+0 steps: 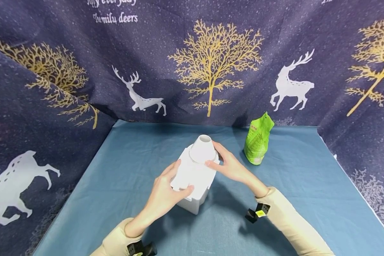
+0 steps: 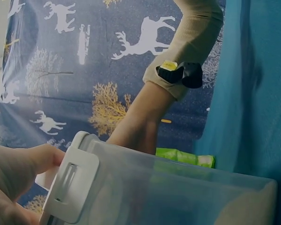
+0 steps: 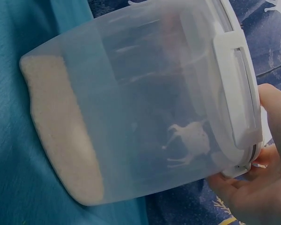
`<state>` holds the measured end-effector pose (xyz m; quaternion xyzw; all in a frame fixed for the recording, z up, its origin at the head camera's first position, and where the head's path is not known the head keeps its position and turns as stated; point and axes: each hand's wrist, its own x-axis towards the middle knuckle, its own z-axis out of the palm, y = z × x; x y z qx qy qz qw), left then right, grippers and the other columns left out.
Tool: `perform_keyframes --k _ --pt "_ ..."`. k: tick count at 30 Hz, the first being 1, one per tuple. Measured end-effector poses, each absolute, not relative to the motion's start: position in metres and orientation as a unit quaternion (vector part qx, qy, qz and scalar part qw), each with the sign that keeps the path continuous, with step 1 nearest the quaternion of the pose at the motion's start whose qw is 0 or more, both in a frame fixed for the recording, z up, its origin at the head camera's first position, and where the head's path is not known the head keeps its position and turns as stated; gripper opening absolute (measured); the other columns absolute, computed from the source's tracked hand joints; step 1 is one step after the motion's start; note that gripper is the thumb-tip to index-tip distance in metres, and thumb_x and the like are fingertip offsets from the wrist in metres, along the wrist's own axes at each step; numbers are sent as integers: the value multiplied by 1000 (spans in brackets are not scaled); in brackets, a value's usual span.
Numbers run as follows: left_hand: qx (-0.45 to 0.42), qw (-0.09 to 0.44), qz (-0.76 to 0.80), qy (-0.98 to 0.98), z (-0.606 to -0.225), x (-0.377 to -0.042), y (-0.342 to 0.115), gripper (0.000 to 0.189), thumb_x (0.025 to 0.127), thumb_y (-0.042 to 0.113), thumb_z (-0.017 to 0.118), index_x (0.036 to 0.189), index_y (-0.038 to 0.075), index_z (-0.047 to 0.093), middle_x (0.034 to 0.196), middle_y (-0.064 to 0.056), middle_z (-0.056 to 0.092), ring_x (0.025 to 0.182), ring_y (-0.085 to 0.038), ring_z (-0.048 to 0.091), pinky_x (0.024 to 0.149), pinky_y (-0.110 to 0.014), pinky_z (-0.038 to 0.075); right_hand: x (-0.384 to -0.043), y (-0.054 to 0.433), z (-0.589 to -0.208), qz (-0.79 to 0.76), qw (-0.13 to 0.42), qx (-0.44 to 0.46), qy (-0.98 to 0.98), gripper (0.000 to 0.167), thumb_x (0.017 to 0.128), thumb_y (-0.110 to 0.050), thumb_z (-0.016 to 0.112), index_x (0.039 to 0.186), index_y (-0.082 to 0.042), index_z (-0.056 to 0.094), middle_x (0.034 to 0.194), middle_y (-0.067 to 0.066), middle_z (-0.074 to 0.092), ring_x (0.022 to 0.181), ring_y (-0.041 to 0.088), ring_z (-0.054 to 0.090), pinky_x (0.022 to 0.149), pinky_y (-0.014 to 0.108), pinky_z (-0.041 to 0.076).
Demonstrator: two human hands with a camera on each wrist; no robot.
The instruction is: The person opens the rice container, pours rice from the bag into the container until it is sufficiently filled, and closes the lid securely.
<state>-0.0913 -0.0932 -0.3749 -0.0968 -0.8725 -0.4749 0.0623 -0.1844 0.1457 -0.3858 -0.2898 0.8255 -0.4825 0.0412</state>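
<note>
A translucent plastic storage box (image 3: 145, 103) stands on the blue cloth, with pale grains (image 3: 63, 131) in its bottom. Its white lid (image 1: 190, 174) is on, and a white latch (image 3: 236, 89) lies down against the side. On the lid's far part rises a white cone-shaped piece (image 1: 202, 150) with a round opening on top. My left hand (image 1: 164, 192) grips the lid at its left and near edges, thumb on top. At the far right, my right hand (image 1: 232, 167) holds the lid's edge beside the cone, with its fingertips partly hidden behind it.
A bright green bag (image 1: 258, 140) stands upright on the blue cloth (image 1: 137, 156), to the right of and behind the box. Dark fabric printed with deer and trees hangs at the back and sides. Each wrist carries a small black camera (image 1: 257, 212).
</note>
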Motion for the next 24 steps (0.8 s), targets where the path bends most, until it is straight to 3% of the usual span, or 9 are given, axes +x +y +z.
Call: perform_keyframes --k 10,24 --pt "-103 42 -458 -882 -371 -83 -89 89 77 36 79 148 3 36 151 -12 41 134 -30 46 103 -51 42 -181 145 -388 -478 29 -298 826 70 93 -21 65 152 -18 28 145 7 41 126 22 47 102 45 43" --pt "-111 52 -413 -902 -370 -73 -86 90 75 43 78 145 2 40 145 -14 47 124 -34 54 98 -51 46 -169 145 -386 -441 5 -292 849 71 92 -26 65 151 -15 28 145 9 40 129 25 43 103 50 40"
